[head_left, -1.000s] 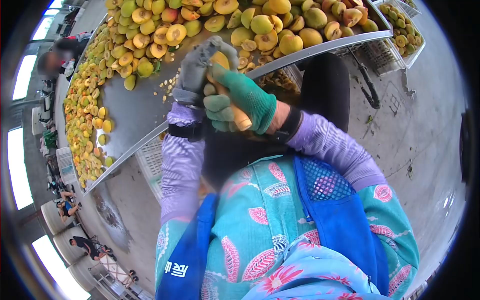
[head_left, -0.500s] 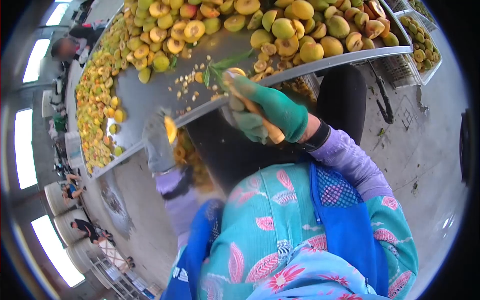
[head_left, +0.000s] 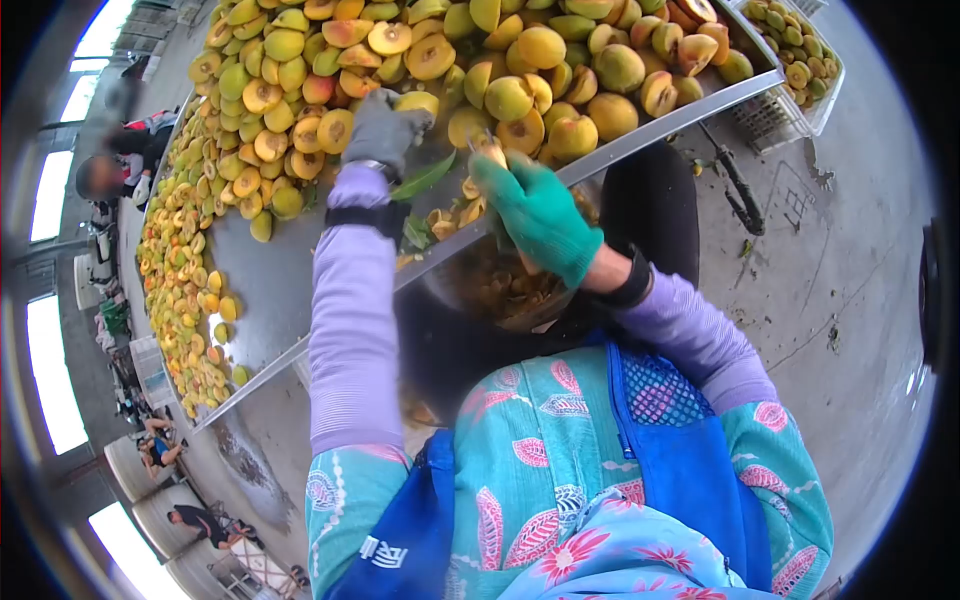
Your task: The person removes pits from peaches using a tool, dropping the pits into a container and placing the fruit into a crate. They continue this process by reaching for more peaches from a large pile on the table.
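Observation:
My left hand [head_left: 383, 130], in a grey glove, reaches over the metal table [head_left: 262, 330] to the fruit pile. Its fingers are closed on a yellow-green fruit piece [head_left: 417, 104]. My right hand [head_left: 540, 212], in a green glove, is closed round a wooden-handled tool [head_left: 496, 152] above the table's near edge. The tool's tip is too blurred to make out. Halved yellow and green fruits [head_left: 430, 57] lie heaped beyond both hands. A green leaf [head_left: 424, 177] lies between the hands, beside small fruit scraps [head_left: 440, 222].
Below the table edge, a container of fruit scraps [head_left: 510, 290] sits near my knees. A white crate of fruit [head_left: 800, 75] stands at the upper right. People [head_left: 205, 525] are in the left background, near large pale tubs [head_left: 135, 468].
My left hand has moved from below the table edge up to the fruit pile. My right hand still holds the tool, now turned more upright. The view has shifted slightly.

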Tool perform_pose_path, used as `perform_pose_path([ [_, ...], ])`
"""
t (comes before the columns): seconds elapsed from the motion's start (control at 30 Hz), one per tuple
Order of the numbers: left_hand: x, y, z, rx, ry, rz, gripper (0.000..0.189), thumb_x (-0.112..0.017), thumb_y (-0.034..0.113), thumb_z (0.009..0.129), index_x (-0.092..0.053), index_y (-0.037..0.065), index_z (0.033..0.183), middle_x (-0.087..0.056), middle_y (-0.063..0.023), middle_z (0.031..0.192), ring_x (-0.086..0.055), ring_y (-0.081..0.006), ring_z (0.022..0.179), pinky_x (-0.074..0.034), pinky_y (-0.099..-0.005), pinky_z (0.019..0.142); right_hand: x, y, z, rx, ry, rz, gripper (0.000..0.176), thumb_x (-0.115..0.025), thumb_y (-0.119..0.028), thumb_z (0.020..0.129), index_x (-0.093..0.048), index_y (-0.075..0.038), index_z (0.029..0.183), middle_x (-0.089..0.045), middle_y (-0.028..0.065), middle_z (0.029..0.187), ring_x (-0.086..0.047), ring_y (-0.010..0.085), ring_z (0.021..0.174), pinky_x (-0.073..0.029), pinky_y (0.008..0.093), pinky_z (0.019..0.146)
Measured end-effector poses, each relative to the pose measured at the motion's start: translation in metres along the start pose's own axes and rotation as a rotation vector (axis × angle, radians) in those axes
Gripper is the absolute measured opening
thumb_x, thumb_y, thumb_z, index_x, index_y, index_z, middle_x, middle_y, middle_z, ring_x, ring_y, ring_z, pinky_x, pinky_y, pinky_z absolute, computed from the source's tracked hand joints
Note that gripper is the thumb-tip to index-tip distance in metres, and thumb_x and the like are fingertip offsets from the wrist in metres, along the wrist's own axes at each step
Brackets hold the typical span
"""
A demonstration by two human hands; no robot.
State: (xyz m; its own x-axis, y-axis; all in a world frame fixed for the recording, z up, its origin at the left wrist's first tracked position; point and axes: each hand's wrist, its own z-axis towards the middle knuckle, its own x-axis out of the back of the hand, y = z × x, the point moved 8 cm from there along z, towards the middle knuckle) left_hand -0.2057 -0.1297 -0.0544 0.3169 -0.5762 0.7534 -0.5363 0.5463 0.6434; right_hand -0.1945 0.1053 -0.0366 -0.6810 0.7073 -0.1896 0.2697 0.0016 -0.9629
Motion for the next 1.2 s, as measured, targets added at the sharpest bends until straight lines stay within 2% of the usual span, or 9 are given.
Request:
perform_pose_path([
  [0.07,0.019,0.013,-0.048,0.12,-0.173,-0.18,0.047,-0.07,0.019,0.081,-0.054,-0.002,0.12,-0.067,-0.0103,0.094,-0.063,-0.0123,0.071,-0.051,-0.0236,0.063,-0.008,-0.015,0.016,0.264,-0.006,-0.186,0.045,-0.048,-0.042,0.096,-0.056,0.002,0.091,-0.056,0.0185,0.065,-0.058,0.0334,0.058,-0.048,0.044,0.06],
  [0.13,0.026,0.029,-0.1,-0.313,-0.122,-0.339,0.048,-0.059,0.021,0.09,-0.048,-0.005,0.129,-0.062,-0.0166,0.111,-0.064,-0.0191,0.09,-0.053,-0.0274,0.077,-0.028,-0.016,0.02,0.276,-0.089,-0.476,0.046,-0.047,-0.043,0.096,-0.056,0.002,0.094,-0.06,0.0218,0.07,-0.061,0.0373,0.066,-0.049,0.046,0.062],
  [0.23,0.005,0.028,-0.137,-0.06,-0.375,-1.51,0.052,-0.05,0.027,0.096,-0.042,-0.008,0.134,-0.055,-0.0199,0.124,-0.059,-0.0272,0.107,-0.05,-0.0332,0.092,-0.052,-0.015,0.011,0.241,-0.226,-0.643,0.049,-0.045,-0.044,0.097,-0.056,0.004,0.1,-0.063,0.0253,0.077,-0.063,0.042,0.077,-0.049,0.0487,0.065],
  [0.3,0.017,0.03,-0.147,-0.296,-0.029,-0.839,0.05,-0.045,0.033,0.099,-0.047,-0.007,0.129,-0.057,-0.0178,0.122,-0.059,-0.0285,0.105,-0.049,-0.0352,0.093,-0.057,-0.013,0.002,0.256,-0.211,-0.665,0.05,-0.044,-0.044,0.097,-0.055,0.005,0.1,-0.063,0.0243,0.076,-0.064,0.041,0.077,-0.05,0.0481,0.066],
  [0.37,-0.002,0.017,-0.146,-0.011,-0.126,-1.497,0.041,-0.046,0.03,0.1,-0.058,-0.002,0.121,-0.061,-0.0132,0.118,-0.063,-0.0227,0.097,-0.052,-0.0316,0.085,-0.058,-0.022,-0.009,0.357,-0.215,-0.644,0.053,-0.044,-0.047,0.097,-0.056,0.005,0.101,-0.065,0.0225,0.077,-0.065,0.0386,0.077,-0.05,0.0462,0.069],
  [0.57,0.022,0.025,-0.155,-0.339,0.244,-0.71,0.036,-0.043,0.028,0.102,-0.06,-0.001,0.115,-0.062,-0.0112,0.113,-0.062,-0.0175,0.093,-0.051,-0.0302,0.084,-0.059,-0.001,-0.014,0.074,-0.169,-0.442,0.054,-0.047,-0.049,0.095,-0.058,0.003,0.102,-0.066,0.0213,0.079,-0.066,0.0364,0.078,-0.051,0.0422,0.071],
  [0.87,0.025,0.028,-0.165,-0.287,0.395,-0.784,0.028,-0.048,0.022,0.099,-0.063,-0.002,0.104,-0.068,-0.0089,0.097,-0.062,-0.0146,0.084,-0.05,-0.0284,0.076,-0.063,0.007,-0.024,0.112,-0.082,-0.261,0.049,-0.048,-0.045,0.096,-0.058,0.003,0.098,-0.064,0.0175,0.074,-0.064,0.0294,0.069,-0.049,0.0395,0.062],
  [1.07,0.037,0.052,-0.175,-0.394,0.359,-0.255,0.032,-0.046,0.024,0.099,-0.062,-0.003,0.107,-0.066,-0.0111,0.101,-0.062,-0.0172,0.086,-0.051,-0.0291,0.079,-0.065,0.01,-0.028,0.038,-0.248,-0.044,0.047,-0.046,-0.043,0.098,-0.059,0.002,0.092,-0.057,0.008,0.065,-0.057,0.017,0.057,-0.045,0.034,0.051],
  [1.2,0.033,0.056,-0.17,-0.409,0.325,-0.624,0.034,-0.044,0.025,0.1,-0.064,-0.003,0.104,-0.066,-0.0104,0.097,-0.064,-0.0191,0.085,-0.052,-0.0298,0.076,-0.069,0.005,-0.042,-0.164,-0.244,0.223,0.046,-0.046,-0.044,0.098,-0.06,0.0,0.093,-0.053,0.0024,0.064,-0.051,0.0112,0.052,-0.042,0.0293,0.046],
])
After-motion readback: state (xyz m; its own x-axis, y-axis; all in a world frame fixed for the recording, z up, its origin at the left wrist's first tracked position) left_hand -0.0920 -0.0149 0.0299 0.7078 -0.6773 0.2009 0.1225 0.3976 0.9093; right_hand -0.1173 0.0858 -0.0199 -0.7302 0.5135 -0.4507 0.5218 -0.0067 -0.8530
